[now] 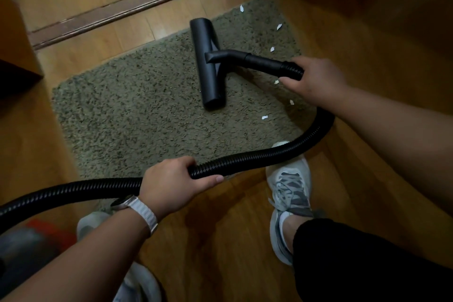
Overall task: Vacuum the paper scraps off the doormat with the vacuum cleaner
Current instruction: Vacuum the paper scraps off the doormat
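Head view. The doormat (137,110), a shaggy olive pile lying flat on the wood floor, spreads ahead of both grips; judged soft and light, it may ruck or creep under suction, so the head should travel flat across it. The hose (257,157), black and ribbed, loops from the right grip (316,81) back round to the left grip (171,186) and on past it to a blurred red-and-grey body, probably the vacuum cleaner (31,240), at the lower left; it looks flexible, springy and light, and its ridges give good purchase anywhere along its length. The floor head (208,66), a rigid black bar, rests on the mat just beyond the right grip, joined to it by a short stiff tube (259,60); steering is best done from the cuff where tube meets hose. The paper scraps (265,117), small, white and near weightless, lie scattered on the mat strip between the head and the right grip, one just beside its thumb; another lies on the floor well beyond the mat. Right grip: back of the hand upward, arm extended, fingers wrapped round the hose at the cuff. Left grip: wrist with a watch (122,203), fingers curled over the hose mid-length, thumb laid along its near side, taking up slack
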